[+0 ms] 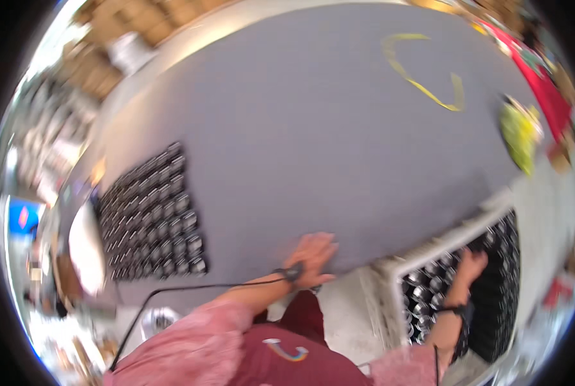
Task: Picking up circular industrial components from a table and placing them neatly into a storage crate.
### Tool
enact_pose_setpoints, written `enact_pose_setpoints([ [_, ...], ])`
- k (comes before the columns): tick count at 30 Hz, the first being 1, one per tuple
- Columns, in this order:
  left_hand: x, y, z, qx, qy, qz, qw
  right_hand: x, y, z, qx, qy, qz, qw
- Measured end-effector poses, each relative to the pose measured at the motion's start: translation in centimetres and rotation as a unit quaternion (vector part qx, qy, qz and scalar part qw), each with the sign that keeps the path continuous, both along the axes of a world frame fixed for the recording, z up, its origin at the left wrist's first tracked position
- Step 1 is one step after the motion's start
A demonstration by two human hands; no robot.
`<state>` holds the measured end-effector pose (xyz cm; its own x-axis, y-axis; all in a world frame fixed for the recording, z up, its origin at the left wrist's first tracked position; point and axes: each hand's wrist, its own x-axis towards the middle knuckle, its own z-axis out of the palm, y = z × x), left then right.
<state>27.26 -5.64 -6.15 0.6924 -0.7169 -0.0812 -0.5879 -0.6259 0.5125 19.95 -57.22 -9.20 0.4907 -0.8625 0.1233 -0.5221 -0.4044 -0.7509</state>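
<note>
Lying over matte gray tabletop (pixel 339 141) and glossy rounded pieces (pixel 420 294) are hands (pixel 313 257) (pixel 473 265).

Blur hides whether the right grip (pixel 471 266) holds any black pieces (pixel 422 291) in the crate (pixel 385 301).

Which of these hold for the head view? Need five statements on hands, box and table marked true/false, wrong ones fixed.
1. The right hand reaches into the white-rimmed box at lower right. True.
2. The left hand is inside that box too. False: it is spread out by the near edge of the grey table.
3. Rows of black pieces sit on the table's left side. True.
4. The yellow strip lies in one straight line. False: it bends in a curve.
5. A yellow-green bundle lies near the table's right edge. True.
</note>
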Motion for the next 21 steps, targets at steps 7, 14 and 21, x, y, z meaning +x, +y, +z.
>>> enact_pose_setpoints([
  [7, -1.8, 2.0, -2.6, -0.085, 0.008, 0.021, 0.996, 1.5, 14.9, 13.4, 0.023, -0.227, 0.186, 0.956],
  [14, -14.0, 20.3, 0.5, -0.266, 0.015, 0.013, 0.964, -2.5, 48.6, 9.9, 0.070, -0.040, 0.475, 0.876],
  [21, -25.2, 52.1, 5.0, -0.154, -0.031, 0.300, 0.941, -4.3, 73.0, 3.1, -0.052, 0.001, 0.590, 0.806],
])
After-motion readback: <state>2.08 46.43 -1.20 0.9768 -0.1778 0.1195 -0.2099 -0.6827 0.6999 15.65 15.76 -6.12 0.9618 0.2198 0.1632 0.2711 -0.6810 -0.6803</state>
